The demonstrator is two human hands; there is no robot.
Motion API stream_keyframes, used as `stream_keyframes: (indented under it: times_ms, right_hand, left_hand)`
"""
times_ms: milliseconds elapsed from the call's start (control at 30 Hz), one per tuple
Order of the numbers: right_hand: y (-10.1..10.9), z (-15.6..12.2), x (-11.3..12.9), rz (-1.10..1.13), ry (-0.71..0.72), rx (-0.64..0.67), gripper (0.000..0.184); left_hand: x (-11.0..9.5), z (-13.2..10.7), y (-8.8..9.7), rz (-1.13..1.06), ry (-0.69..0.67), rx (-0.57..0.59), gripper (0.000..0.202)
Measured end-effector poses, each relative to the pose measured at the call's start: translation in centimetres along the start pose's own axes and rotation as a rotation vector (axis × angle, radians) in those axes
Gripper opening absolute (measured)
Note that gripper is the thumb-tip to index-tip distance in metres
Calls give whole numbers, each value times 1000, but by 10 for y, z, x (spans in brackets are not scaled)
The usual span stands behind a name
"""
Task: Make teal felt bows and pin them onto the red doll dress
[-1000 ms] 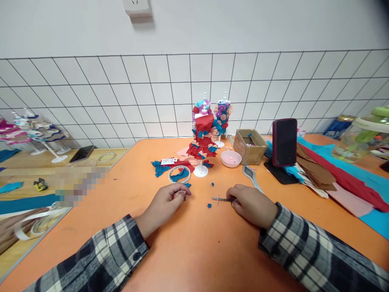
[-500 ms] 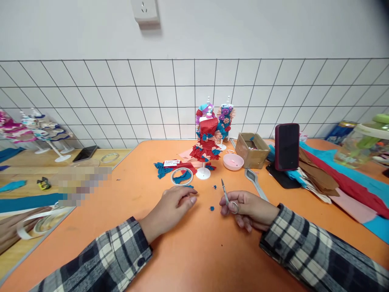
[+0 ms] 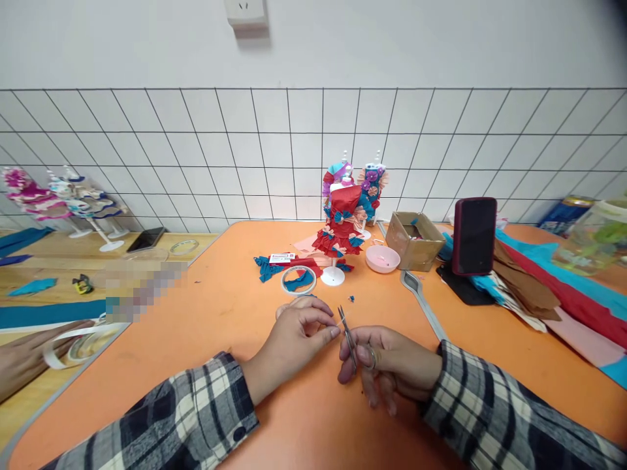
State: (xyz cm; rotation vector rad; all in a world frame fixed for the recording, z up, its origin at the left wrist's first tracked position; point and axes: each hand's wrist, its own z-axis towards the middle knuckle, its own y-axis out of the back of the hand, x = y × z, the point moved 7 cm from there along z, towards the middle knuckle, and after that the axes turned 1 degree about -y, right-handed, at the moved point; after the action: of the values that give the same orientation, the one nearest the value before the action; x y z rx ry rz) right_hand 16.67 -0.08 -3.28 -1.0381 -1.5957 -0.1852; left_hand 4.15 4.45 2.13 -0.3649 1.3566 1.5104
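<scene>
Over orange table [image 3: 206, 313], right hand [image 3: 392, 362], fingers curled, holds scissors [image 3: 347, 331] pointing away-left, just beside left hand [image 3: 296, 333], pinched on pale sliver [image 3: 339, 322].

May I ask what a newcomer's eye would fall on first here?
Probably the red ruffled dress on its white stand, towards the back of the orange table. Next come the small scissors in the right hand, held close to the left hand. The upright phone on the right also stands out.
</scene>
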Motion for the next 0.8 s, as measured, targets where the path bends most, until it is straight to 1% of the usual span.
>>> stream_keyframes:
  times_ms: [33, 100, 200, 267, 333, 433, 533, 633, 733, 800]
  right_hand:
    - [5, 0, 1, -18, 4, -47, 43]
    - [23, 0, 7, -63, 45, -204, 41]
    - [49, -7, 23, -136, 181, -473, 38]
    - [55, -12, 31, -202, 258, -572, 36]
    - [52, -14, 36, -279, 332, -596, 34]
    - [40, -12, 38, -374, 405, -570, 33]
    - [34, -8, 34, -395, 389, -562, 31]
    - [31, -6, 33, -391, 357, -574, 30]
    - [33, -10, 41, -385, 392, -610, 32]
    - [46, -20, 53, -416, 433, -659, 33]
  left_hand:
    - [0, 0, 1, -23, -2, -2, 10]
    - [1, 0, 3, -19, 3, 7, 11]
    - [1, 0, 3, 109, 22, 38, 10]
    - [-1, -2, 2, 209, 15, 59, 10]
    - [-5, -5, -1, 290, -16, 75, 10]
    - [-14, -9, -5, 366, -87, 99, 9]
    - [-20, -12, -8, 397, -129, 120, 8]
    - [-22, -13, -8, 403, -130, 119, 7]
    - [-19, -12, -8, 403, -126, 111, 9]
    - [-14, -12, -7, 404, -120, 99, 18]
